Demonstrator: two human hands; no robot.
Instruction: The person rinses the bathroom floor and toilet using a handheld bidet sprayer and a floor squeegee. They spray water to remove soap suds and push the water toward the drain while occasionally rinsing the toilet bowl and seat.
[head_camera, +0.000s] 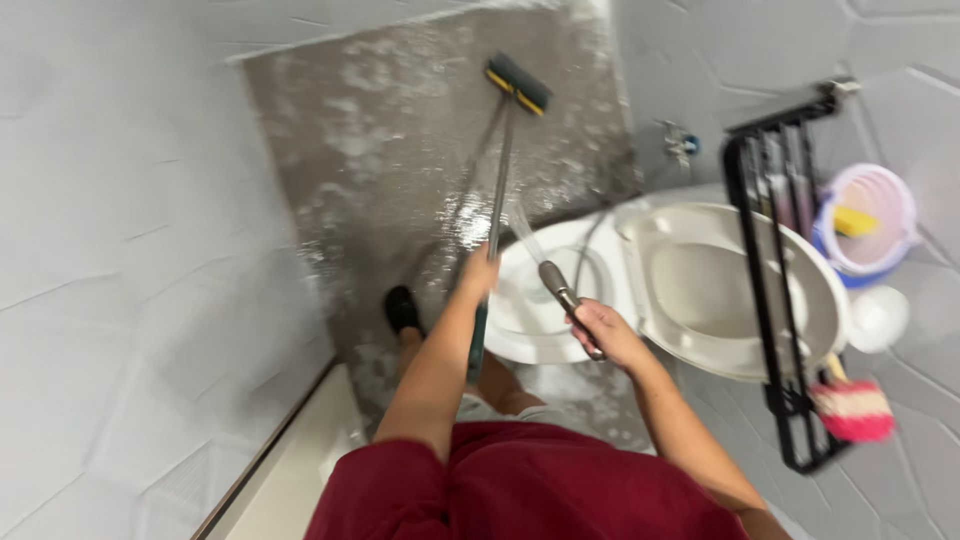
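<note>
— Long-handled scrub brush (517, 83): where was it seen, and how was it held?

— Its yellow-and-black head was seen at twelve o'clock on the wet, soapy floor (380, 140), well away from the person. The grey handle was gripped near its middle by the left hand (480, 272), with the fingers wrapped closed around the shaft.

— And the other hand?

— A handheld spray nozzle (556, 282) was clasped by the right hand (605, 330), fingers curled shut around its grip. A thin jet of water (522, 228) was seen leaving its tip toward eleven o'clock, just beside the brush handle.

— What was placed around them?

— A white toilet (545, 330) with its lid (720, 290) raised was seen right under the hands. At three o'clock, a black wire rack (765, 290) was mounted on the tiled wall, with a pink brush (855, 408) hung near its lower end and a pale plastic bucket (880, 215) beyond it. A black-shod foot (401, 309) was planted on the floor at nine o'clock of the toilet.
</note>
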